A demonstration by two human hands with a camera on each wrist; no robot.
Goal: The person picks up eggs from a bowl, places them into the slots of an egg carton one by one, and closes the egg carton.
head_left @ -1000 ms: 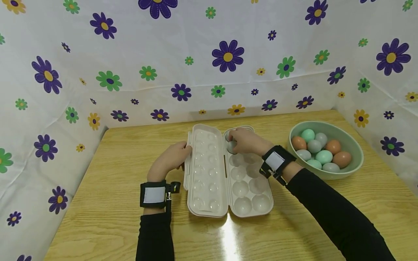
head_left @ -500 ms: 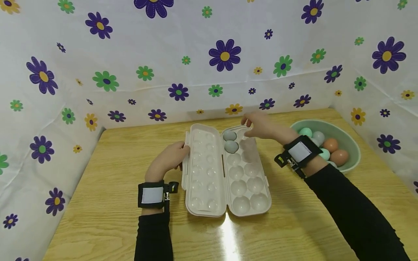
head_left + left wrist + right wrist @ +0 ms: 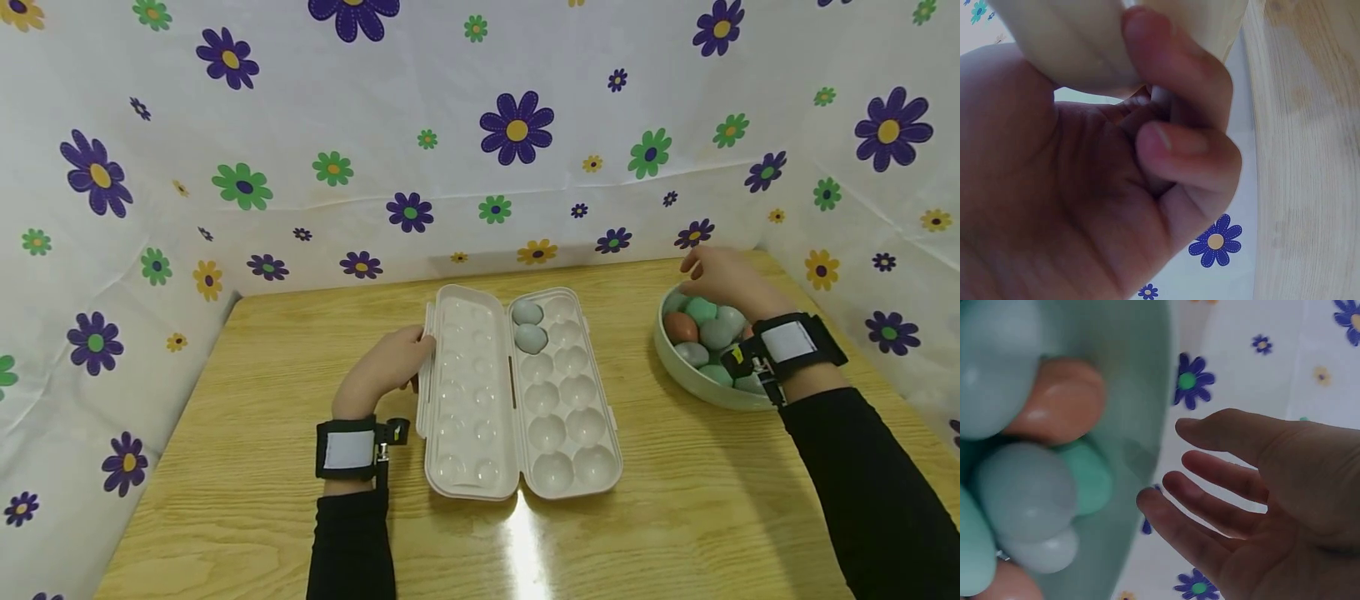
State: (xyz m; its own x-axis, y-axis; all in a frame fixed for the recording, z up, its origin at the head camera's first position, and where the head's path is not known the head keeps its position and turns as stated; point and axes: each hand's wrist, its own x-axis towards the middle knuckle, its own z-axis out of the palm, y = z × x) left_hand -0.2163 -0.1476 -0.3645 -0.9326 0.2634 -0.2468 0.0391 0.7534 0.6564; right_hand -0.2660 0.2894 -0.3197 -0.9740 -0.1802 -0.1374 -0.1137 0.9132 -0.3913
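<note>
An opened white plastic egg carton (image 3: 517,433) lies mid-table, lid half to the left. Two grey-blue eggs (image 3: 531,337) sit in the far left cups of its right half. My left hand (image 3: 384,367) grips the lid's left edge, thumb on top; its curled fingers (image 3: 1191,156) show under the edge in the left wrist view. Over the far rim of a pale green bowl (image 3: 697,379), my right hand (image 3: 727,279) hovers with nothing in it. Its fingers are spread and slightly bent above brown, grey and mint-green eggs (image 3: 1029,487) in the right wrist view.
The wooden table (image 3: 300,333) carries the carton and the bowl. A white cloth (image 3: 450,100) with printed flowers hangs behind the table and along both sides. The bowl stands near the table's right side.
My right hand has let go of an egg in the carton, lifted and moved right to the bowl. My left hand keeps its grip on the lid edge. The view has shifted slightly.
</note>
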